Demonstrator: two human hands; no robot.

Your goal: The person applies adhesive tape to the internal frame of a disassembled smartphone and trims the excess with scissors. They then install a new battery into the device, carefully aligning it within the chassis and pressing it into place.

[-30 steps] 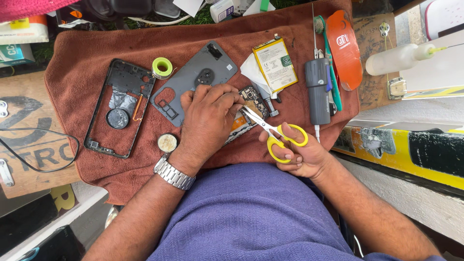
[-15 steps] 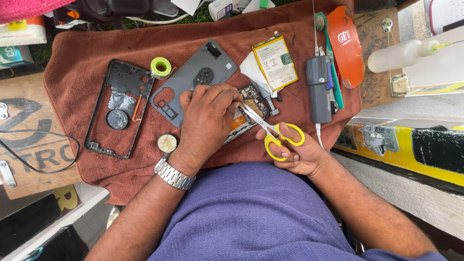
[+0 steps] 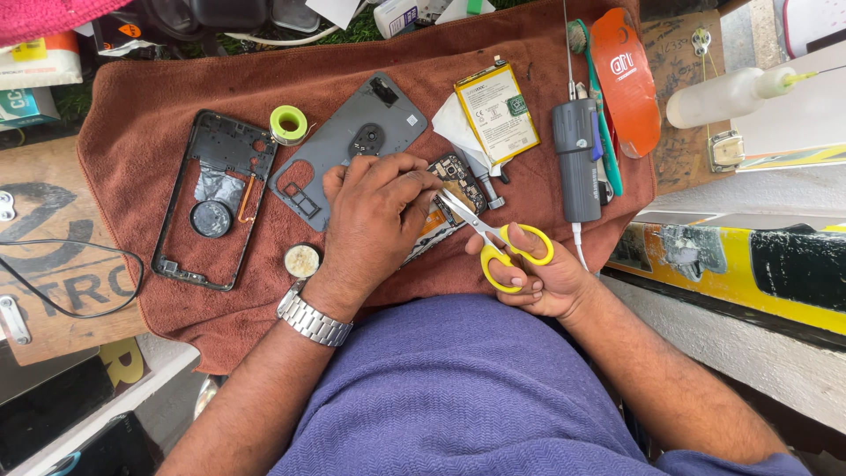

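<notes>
While left hand pins phone board, scissors in right hand grip.

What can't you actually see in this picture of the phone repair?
- Head view: the left hand covers most of the opened phone, so what its fingers pinch is hidden.
- The tips of the scissors vanish under that hand; what they cut cannot be told.
- The right hand hides part of the yellow handles.

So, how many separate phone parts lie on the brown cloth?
4 that I can see: the black frame at left, the grey back cover beside it, the battery further right, and the opened phone body under the left hand. Smaller parts may be hidden.
</notes>
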